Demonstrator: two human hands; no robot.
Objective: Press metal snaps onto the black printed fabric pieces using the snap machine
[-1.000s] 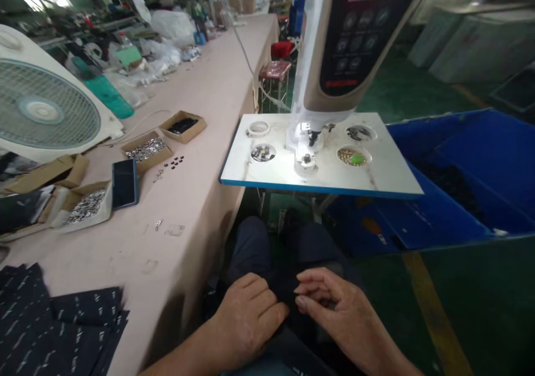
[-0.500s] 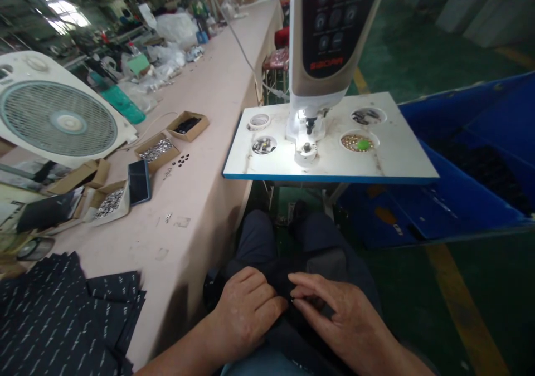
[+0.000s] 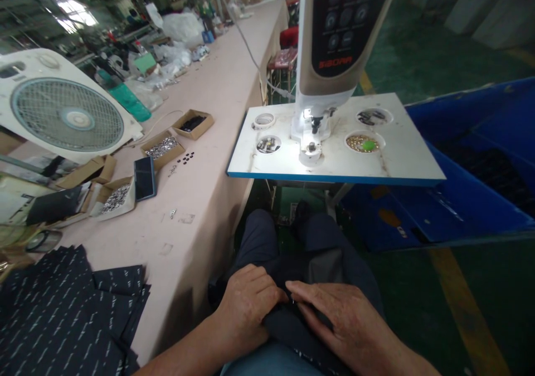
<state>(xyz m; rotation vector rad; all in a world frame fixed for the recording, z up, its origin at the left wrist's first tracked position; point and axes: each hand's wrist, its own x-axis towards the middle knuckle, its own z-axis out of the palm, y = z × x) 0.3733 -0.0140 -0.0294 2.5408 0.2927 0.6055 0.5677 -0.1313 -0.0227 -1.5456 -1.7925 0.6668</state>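
The left hand (image 3: 246,303) is clamping its fingers on the dark cloth (image 3: 286,327) across the lap (image 3: 257,239); the right hand (image 3: 349,315) is holding its fingers slightly apart. Tautness is probably helping.

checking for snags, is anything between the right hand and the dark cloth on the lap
Nothing visible stands between the right hand and the dark cloth below it. A tiny shiny bit shows at that hand, too small to identify.
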